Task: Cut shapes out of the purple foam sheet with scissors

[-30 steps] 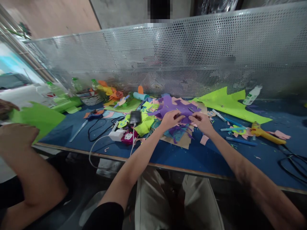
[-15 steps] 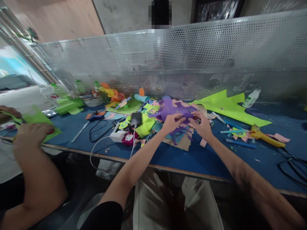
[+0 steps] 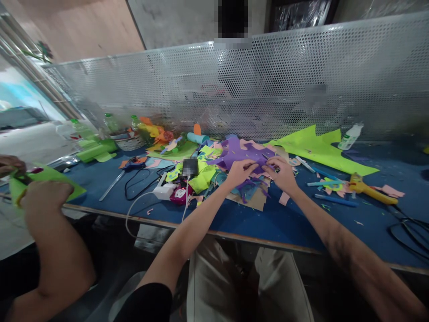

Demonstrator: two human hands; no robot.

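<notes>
A purple craft sheet (image 3: 231, 151), paper or thin foam with cut edges, lies over a heap of scraps in front of me. My left hand (image 3: 241, 173) is closed, with thumb and fingertips pinching the sheet's near edge. Just to its right, my right hand (image 3: 280, 173) is also closed, its fingertips on the same edge. A small dark thing shows by the right fingers, too unclear to name. Purple strips (image 3: 246, 190) lie below the hands on a piece of brown cardboard (image 3: 256, 202).
Right: a yellow glue gun (image 3: 372, 190), blue sticks (image 3: 335, 200), a lime sheet (image 3: 311, 150) and a white bottle (image 3: 351, 136). Left: a white plug (image 3: 164, 191) with cables, a basket (image 3: 130, 142) and green bottles. A co-worker's hand (image 3: 48, 192) holds scissors and green sheet. A perforated metal panel (image 3: 284, 80) stands behind.
My hands stay at the purple sheet's edge, with only a slight shift of the right fingers. At far left, the co-worker's hands and green sheet have moved a little.
</notes>
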